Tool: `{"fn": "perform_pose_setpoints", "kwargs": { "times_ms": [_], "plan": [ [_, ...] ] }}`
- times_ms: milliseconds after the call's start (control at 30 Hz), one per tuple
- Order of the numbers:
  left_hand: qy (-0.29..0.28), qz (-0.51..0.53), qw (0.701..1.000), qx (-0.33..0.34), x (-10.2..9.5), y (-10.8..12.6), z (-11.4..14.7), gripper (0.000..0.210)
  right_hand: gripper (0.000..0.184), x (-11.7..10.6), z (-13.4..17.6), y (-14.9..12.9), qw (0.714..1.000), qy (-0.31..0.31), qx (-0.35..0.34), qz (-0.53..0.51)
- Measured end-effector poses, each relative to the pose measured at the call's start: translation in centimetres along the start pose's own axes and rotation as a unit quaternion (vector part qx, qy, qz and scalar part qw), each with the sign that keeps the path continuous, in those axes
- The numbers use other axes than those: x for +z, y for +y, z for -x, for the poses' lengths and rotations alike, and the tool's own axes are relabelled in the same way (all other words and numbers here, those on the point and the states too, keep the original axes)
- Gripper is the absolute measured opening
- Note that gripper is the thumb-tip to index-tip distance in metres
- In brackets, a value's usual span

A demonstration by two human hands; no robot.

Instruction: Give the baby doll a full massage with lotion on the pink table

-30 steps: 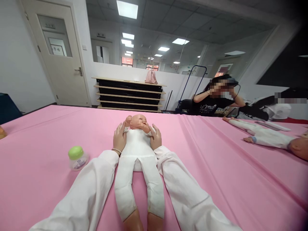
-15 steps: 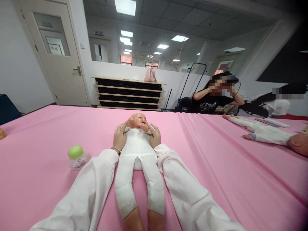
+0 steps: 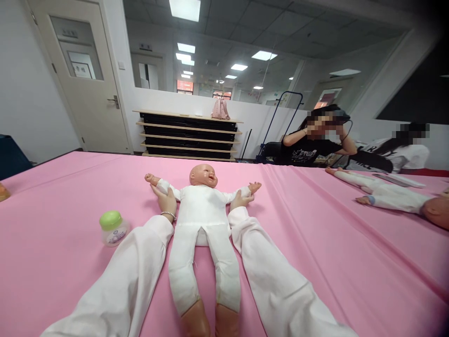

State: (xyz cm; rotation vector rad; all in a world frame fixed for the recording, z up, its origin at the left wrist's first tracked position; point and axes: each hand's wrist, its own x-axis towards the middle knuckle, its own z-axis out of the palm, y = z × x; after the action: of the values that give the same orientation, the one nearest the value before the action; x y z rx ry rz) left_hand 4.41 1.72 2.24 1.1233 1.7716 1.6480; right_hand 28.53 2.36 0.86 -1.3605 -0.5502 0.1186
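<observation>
A baby doll (image 3: pixel 201 206) in white cloth lies on its back before me, head away from me and both arms spread out to the sides. My left hand (image 3: pixel 166 201) is closed around the doll's arm (image 3: pixel 163 186) on the left, with a beaded bracelet at my wrist. On the other side my right hand (image 3: pixel 241 200) grips the doll's other arm (image 3: pixel 229 196) below its small hand. Parts of my fingers are hidden behind the cloth sleeves. The doll's legs point toward me, slightly apart.
A jar with a green lid (image 3: pixel 114 228) stands left of my left sleeve on the pink sheet (image 3: pixel 63 262). Another doll (image 3: pixel 393 194) lies at the right. Beyond the table sit a person in black (image 3: pixel 308 147) and another in white (image 3: pixel 409 154). Shelving (image 3: pixel 187 140) stands behind.
The doll's arms were folded in at its face and are now stretched outward. My hands have moved apart with them, and the doll's face is uncovered.
</observation>
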Motion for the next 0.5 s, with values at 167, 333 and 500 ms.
{"fn": "perform_pose_setpoints", "kwargs": {
  "times_ms": [167, 333, 500],
  "plan": [
    [-0.074, -0.02, 0.977, 0.2, 0.1, 0.8, 0.7, 0.067, 0.049, -0.8, 2.2, -2.2, 0.933, -0.169, -0.319, 0.001],
    [-0.143, -0.089, 0.923, 0.347, 0.5, 0.9, 0.8, 0.058, 0.042, -1.1, 2.9, -2.7, 0.835, -0.302, -0.455, 0.066],
    [-0.152, -0.169, 0.9, 0.372, 0.5, 1.0, 1.0, 0.052, 0.038, -1.0, 2.7, -3.5, 0.785, -0.347, -0.508, 0.078]
  ]
}}
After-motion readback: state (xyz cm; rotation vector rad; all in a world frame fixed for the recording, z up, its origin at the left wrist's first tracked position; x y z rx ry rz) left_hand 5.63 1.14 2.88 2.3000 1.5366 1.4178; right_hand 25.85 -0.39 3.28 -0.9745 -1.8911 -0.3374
